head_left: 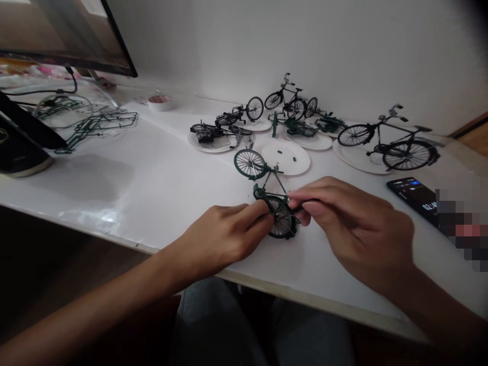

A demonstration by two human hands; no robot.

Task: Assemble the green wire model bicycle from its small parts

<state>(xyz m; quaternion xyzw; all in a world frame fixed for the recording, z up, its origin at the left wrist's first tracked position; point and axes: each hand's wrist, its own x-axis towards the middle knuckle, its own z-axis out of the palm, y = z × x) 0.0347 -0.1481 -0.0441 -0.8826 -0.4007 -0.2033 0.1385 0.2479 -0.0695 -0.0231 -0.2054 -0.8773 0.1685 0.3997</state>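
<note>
Head view: two hands work on a little green bike (270, 179).
The bike is at the front of the white table (152, 188), between the hands, tipped over a bit; I cannot tell if it touches the table. The left hand (238, 231) has its fingers curled in, pinching the bike by its back wheel. The right hand (358, 218) has its thumb and finger pressed together on a dark bit (309, 202), too small to name, right by the bike. Just behind is a paper plate (267, 148) with two green bits (294, 159) on it. A black bike (408, 152) stands to the right, and a phone (414, 197) lies near the right hand. Green frames (102, 122) lie far left.
</note>
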